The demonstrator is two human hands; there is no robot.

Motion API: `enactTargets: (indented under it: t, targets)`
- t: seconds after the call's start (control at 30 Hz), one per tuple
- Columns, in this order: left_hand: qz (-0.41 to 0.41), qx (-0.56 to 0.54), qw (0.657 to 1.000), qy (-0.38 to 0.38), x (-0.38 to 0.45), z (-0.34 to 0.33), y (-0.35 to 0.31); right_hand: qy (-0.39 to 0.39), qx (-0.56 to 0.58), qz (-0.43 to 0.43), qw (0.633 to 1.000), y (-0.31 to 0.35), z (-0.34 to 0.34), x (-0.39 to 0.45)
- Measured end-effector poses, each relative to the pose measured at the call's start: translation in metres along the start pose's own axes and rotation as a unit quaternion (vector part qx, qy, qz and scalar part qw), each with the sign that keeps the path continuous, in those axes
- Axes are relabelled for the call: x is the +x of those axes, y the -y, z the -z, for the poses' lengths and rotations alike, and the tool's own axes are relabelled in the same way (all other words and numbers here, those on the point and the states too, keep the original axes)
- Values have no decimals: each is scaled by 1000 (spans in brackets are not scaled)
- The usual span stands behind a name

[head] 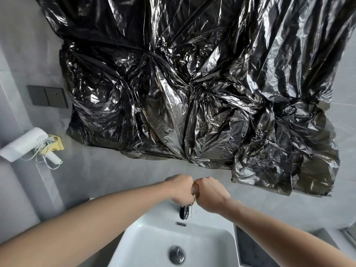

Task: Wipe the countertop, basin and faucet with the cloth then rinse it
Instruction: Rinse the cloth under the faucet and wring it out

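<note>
While fisted, cloth (wrung) overhead basin.

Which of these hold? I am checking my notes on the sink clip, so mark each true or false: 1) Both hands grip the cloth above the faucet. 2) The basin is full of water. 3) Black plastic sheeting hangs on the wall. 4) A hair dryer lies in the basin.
1) True: the left hand and right hand are fisted together on the cloth above the faucet.
2) False: the basin looks drained, its drain plug exposed.
3) True: the black plastic sheeting covers the wall.
4) False: the hair dryer is mounted on the left wall.
</note>
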State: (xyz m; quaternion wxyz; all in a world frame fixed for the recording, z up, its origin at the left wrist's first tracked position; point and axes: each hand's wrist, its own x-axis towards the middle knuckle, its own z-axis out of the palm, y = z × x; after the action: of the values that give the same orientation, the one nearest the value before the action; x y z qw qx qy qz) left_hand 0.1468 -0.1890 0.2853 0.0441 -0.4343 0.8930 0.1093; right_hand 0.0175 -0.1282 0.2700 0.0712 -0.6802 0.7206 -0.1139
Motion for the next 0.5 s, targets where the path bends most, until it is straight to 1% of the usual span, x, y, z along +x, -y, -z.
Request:
enactTargets:
  t: [0.03,0.07,0.13,0.17,0.2,0.23,0.27,0.3,0.37,0.43,0.5]
  targets:
    - [-15,20,999,-47,-7,0,2,7,36,-10,999,-3,3,1]
    - [-48,45,993,-98,-14,-1,4,22,62,-22,998,-4,8,2]
    - [-132,66,970,-192,-26,-2,10,73,119,-53,989,-6,21,3]
    - [-180,72,952,-235,-30,-3,14,117,175,-66,975,-5,30,0]
    - [-230,89,929,-277,-36,-2,18,170,254,-73,949,-4,39,-3]
    - [-273,115,903,-310,-40,0,20,222,332,-75,914,-3,48,-5]
    - [-305,136,882,-333,-43,1,23,266,393,-74,877,-1,57,-8]
    - [-321,145,869,-348,-44,2,24,303,426,-70,849,0,64,-10]
    - [-333,140,853,-377,-44,7,24,367,449,-45,813,7,72,-14]
    - [-344,139,834,-409,-40,16,24,399,461,-29,793,16,75,-16]
    - [-348,135,829,-417,-37,28,23,396,469,-29,789,25,75,-17]
